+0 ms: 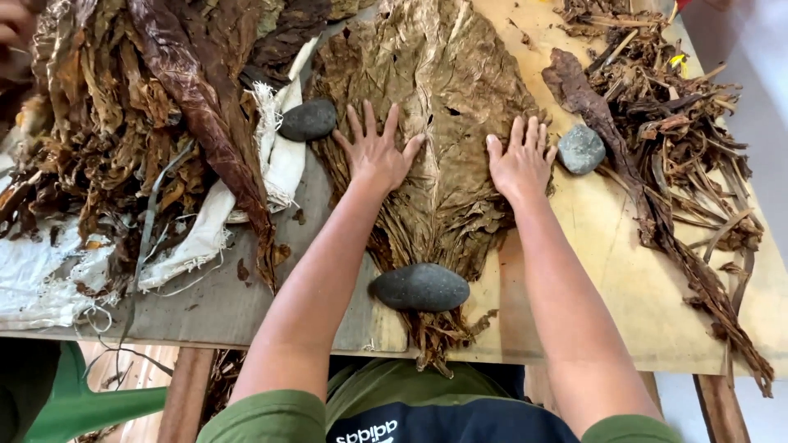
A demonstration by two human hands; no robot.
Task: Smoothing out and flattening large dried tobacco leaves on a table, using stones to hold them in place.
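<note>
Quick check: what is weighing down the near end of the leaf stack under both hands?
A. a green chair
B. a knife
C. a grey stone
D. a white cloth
C: a dark grey oval stone lies on the leaf stack's stem end, nearer the person than both flat hands.

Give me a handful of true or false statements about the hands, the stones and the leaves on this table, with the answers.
1. Both hands press flat on the spread leaf stack. True: the left hand and the right hand lie palm down with open fingers.
2. A dark stone rests on the stem end of the stack. True.
3. The right hand grips the grey stone. False: that stone lies on the table just beside the hand.
4. The heap of loose stems lies on the person's left. False: it lies on the right.
5. A white cloth lies under the leaf pile on the left. True.
</note>
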